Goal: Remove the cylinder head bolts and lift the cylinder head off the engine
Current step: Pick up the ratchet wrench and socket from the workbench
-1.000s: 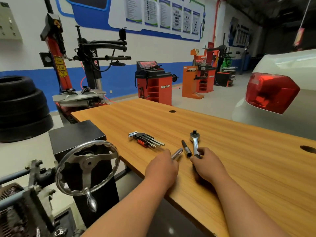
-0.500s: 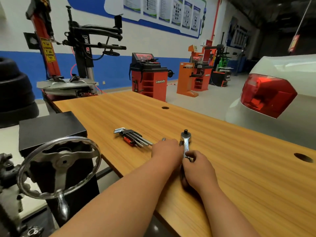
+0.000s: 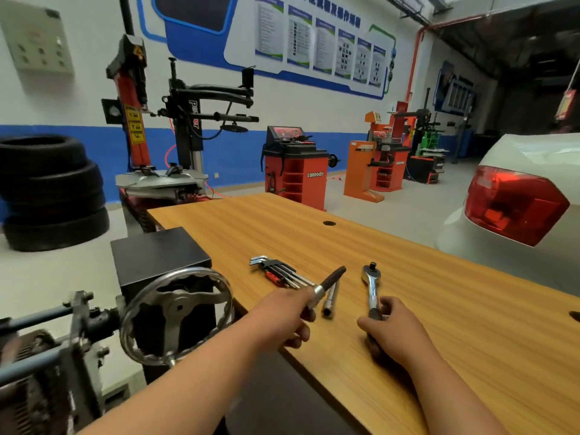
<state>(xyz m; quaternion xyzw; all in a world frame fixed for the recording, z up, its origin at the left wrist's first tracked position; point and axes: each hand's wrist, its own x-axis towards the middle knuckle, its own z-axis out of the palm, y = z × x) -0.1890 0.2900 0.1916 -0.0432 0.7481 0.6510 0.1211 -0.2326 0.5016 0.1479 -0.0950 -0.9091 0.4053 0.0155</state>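
Head view: left grip (image 3: 288, 315) curled round bit socket (image 3: 328, 284), dark tip angled towards 1 o'clock above desk (image 3: 455, 309); right grip (image 3: 395, 332) wrapped round ratchet (image 3: 370, 285) handle, long axis 6 to 12 o'clock, square drive at far end. Drive close at 3 o'clock of socket tip; probable next step: mate socket base to drive. Engine (image 3: 34, 356) on stand at 8 o'clock, nearer left grip; cylinder head not discernible.

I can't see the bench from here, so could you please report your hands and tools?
Left hand grips bit socket, raised. Right hand grips ratchet handle. Both away from engine stand. Loose extension bar on bench between them.
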